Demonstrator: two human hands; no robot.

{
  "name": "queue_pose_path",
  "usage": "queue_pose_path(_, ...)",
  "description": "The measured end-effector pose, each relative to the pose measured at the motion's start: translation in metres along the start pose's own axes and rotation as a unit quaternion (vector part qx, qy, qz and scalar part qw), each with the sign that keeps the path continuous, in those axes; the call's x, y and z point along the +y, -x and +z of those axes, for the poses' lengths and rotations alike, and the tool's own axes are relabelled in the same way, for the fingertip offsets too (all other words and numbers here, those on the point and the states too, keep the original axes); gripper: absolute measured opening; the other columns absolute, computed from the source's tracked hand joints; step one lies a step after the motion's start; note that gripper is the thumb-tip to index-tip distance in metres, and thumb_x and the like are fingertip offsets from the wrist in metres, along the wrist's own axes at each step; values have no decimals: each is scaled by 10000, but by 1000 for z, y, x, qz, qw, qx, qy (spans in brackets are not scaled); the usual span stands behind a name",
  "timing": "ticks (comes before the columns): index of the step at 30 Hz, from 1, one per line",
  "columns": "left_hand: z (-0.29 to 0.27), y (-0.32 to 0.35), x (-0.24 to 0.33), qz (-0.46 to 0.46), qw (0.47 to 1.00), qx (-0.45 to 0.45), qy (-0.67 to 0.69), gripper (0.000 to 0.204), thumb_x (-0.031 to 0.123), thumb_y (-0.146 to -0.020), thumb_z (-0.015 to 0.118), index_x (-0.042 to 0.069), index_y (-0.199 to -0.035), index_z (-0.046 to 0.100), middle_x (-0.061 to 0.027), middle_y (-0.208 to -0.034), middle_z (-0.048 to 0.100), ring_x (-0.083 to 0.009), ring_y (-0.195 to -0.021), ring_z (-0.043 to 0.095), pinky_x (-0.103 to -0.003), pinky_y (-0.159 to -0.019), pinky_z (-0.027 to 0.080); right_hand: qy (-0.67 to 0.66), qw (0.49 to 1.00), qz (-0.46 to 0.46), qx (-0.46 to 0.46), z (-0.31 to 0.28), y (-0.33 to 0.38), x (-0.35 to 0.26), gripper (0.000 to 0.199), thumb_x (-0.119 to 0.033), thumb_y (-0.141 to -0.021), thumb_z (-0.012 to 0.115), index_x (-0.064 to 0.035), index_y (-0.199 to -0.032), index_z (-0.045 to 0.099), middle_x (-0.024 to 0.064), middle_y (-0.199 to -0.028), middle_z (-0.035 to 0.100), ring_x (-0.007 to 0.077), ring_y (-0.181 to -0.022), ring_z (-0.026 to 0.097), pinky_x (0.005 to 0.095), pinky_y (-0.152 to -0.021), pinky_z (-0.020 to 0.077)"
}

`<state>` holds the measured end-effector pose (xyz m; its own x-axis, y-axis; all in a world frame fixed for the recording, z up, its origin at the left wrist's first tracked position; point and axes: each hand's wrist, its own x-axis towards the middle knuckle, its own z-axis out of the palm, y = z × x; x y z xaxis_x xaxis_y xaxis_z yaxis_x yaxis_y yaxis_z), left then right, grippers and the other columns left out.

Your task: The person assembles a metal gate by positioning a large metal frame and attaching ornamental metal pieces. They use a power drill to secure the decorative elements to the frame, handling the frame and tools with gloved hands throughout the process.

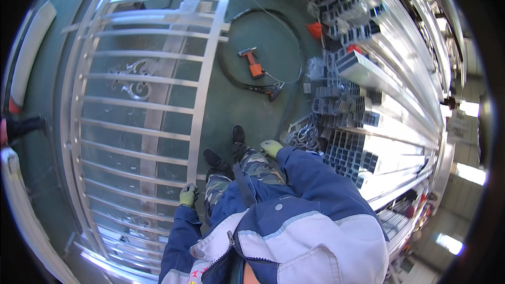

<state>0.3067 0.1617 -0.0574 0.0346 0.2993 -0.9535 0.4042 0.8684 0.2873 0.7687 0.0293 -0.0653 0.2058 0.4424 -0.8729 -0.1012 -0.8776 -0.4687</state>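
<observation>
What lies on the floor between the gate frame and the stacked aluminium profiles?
In the head view: an orange power tool inside a looped hose, between gate frame and profiles.

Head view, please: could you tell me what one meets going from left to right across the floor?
Metal gate → left hand at the gate's side rail → orange power tool → right hand → stacked metal tubes.

A single head-worn fisheye looks steeply down from standing height at the floor (252, 37), far below; metal gate (142, 100) at ten o'clock, stacked aluminium profiles (368, 100) at two.
</observation>
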Motion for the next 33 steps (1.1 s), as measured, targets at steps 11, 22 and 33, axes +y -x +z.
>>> queue_pose_path(11, 22, -48, 116, 11, 983, -182, 24, 160, 306, -1020, 634, 148, -1005, 648, 14, -854, 650, -111, -697, 618, -279, -499, 419, -100, 975, 186, 69, -69, 52, 93, 268, -299, -973, 584, -108, -1115, 707, 36, -880, 686, 183, -654, 681, 344, -517, 534)
queue_pose_path(22, 218, -31, 235, 60, 986, -85, -127, 381, 288, -1023, 649, 115, -1361, 620, -40, -1094, 760, -153, -895, 705, -295, -717, 527, -122, 977, 121, 123, -185, 2, 16, 310, -342, -991, 592, -107, -1173, 679, 30, -909, 682, 142, -662, 672, 299, -537, 526)
queue_pose_path(33, 395, -77, 350, 123, 971, -153, -140, 347, 179, -1034, 628, 14, -1340, 638, -95, -1118, 730, -172, -996, 680, -289, -874, 536, 9, 968, 40, 248, -299, -78, 21, 291, -256, -1023, 585, -42, -1172, 714, 88, -941, 711, 182, -761, 674, 330, -685, 536)
